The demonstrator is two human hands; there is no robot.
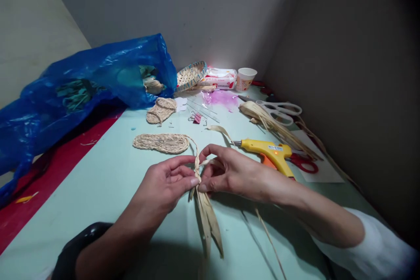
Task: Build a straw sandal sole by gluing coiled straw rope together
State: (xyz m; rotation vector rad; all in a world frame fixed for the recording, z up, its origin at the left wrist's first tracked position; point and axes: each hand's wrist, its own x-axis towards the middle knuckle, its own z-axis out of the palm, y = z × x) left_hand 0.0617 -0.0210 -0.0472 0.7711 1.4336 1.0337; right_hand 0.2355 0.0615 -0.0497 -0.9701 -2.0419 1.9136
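My left hand (173,180) pinches a braid of pale dried husk strips (197,167) between thumb and fingers. From the other side, my right hand (223,173) grips the same braid, its thumb close to my left thumb, with a strip looping by its fingers. Loose husk ends (206,221) hang below both hands toward me. At its far end the braid runs up as a thin cord to a coiled, sole-shaped woven piece (160,143), which lies flat on the table just beyond my left hand.
Right of my hands lie a yellow glue gun (267,148), red-handled scissors (305,164), white-handled scissors (282,108) and a husk bundle (262,116). Farther back are a small woven slipper (161,110), a binder clip (196,117), a basket (191,76), a paper cup (246,79) and a blue bag (108,68).
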